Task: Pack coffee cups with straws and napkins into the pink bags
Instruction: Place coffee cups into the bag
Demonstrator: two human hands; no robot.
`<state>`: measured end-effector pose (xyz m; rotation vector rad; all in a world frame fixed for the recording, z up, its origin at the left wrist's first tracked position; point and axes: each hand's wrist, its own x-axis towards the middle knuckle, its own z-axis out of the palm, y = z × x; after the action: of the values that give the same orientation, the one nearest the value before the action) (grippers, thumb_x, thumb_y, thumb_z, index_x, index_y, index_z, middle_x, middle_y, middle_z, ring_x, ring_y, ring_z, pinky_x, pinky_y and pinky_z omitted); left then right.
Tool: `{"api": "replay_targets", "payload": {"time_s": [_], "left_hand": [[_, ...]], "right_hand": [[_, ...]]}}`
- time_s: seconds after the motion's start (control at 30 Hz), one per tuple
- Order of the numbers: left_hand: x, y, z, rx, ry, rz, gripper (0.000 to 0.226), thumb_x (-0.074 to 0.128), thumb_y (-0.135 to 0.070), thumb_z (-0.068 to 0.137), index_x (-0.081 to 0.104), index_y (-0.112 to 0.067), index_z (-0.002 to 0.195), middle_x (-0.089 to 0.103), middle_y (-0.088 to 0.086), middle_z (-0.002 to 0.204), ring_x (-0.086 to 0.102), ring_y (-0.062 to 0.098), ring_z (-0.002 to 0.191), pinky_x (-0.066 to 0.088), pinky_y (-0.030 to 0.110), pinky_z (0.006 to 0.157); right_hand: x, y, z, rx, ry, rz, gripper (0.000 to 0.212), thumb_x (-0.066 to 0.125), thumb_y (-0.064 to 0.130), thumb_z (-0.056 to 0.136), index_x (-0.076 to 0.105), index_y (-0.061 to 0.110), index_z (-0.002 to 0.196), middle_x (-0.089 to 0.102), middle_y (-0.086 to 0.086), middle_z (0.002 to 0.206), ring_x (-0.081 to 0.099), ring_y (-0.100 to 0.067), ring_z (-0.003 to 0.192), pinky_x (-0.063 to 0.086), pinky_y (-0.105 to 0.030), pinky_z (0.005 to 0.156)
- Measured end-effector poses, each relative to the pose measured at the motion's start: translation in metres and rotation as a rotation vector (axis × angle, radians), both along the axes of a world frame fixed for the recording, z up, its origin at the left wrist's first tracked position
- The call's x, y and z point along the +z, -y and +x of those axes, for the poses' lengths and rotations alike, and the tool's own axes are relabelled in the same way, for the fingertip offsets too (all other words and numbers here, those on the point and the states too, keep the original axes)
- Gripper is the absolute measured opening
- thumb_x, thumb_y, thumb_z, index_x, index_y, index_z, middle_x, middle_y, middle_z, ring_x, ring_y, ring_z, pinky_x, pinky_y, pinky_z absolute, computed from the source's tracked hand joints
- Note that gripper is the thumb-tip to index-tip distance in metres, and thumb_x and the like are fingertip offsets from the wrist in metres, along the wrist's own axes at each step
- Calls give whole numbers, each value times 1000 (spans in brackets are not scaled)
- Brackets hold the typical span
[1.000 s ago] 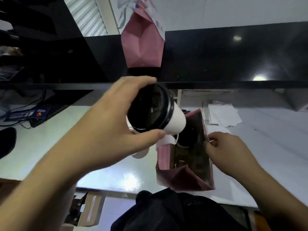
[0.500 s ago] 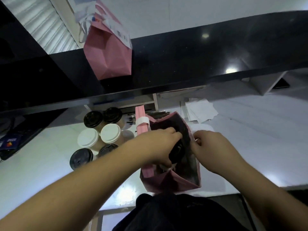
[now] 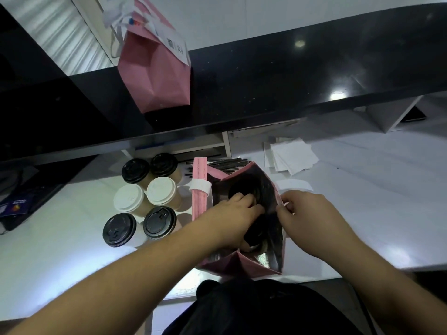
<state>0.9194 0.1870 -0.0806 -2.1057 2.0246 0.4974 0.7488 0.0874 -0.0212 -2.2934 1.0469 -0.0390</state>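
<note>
An open pink bag (image 3: 275, 240) with a shiny silver lining stands on the white counter in front of me. My left hand (image 3: 232, 221) reaches down into it, fingers closed around a black-lidded coffee cup (image 3: 254, 234) that sits low inside. A second black lid (image 3: 246, 189) shows deeper in the bag. My right hand (image 3: 307, 218) pinches the bag's right rim and holds it apart. To the left stand several more cups (image 3: 145, 197), some with black lids, two with white. White napkins (image 3: 292, 155) lie behind the bag. Dark wrapped straws (image 3: 217, 163) lie behind the bag.
A filled pink bag (image 3: 157, 76) with a receipt stands on the raised black ledge (image 3: 290, 81). A stack of folded flat pink bags (image 3: 200, 187) with a white band lies between cups and open bag. A dark device and cards sit at far left.
My left hand carried the black-lidded cup from above the counter down into the open bag. The view tilted down, bringing the cluster of cups into sight. My right hand kept hold of the bag's rim.
</note>
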Motion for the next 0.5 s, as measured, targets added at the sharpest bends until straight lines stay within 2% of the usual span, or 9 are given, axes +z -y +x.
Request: {"api": "replay_targets", "payload": {"time_s": [0.1, 0.3, 0.4, 0.5], "left_hand": [[-2, -3, 1, -10, -26, 20, 93, 84, -50, 76, 41, -22, 154, 42, 5, 146, 41, 27, 128, 49, 46, 101], [-1, -2, 7, -22, -82, 60, 84, 84, -40, 80, 47, -24, 153, 51, 3, 137, 50, 26, 123, 50, 42, 102], [-6, -1, 3, -60, -66, 80, 78, 86, -40, 77, 53, -23, 146, 52, 3, 133, 52, 28, 117, 50, 39, 96], [-11, 5, -2, -114, -39, 79, 74, 87, -40, 75, 57, -20, 139, 52, 4, 128, 54, 28, 108, 45, 36, 87]], "right_hand": [[-1, -1, 1, -3, 4, -8, 24, 51, 33, 96, 67, 17, 86, 71, -1, 72, 66, -20, 68, 57, -42, 65], [0, 0, 0, -20, -9, -29, 20, 54, 30, 93, 66, 18, 83, 70, 0, 69, 65, -20, 66, 56, -41, 63], [2, -1, 2, -26, -29, 11, 14, 55, 29, 89, 67, 23, 85, 72, 1, 70, 68, -18, 66, 58, -41, 65], [1, -1, 6, -30, -54, -1, 15, 54, 27, 85, 66, 19, 84, 70, -1, 69, 68, -20, 67, 58, -41, 65]]}}
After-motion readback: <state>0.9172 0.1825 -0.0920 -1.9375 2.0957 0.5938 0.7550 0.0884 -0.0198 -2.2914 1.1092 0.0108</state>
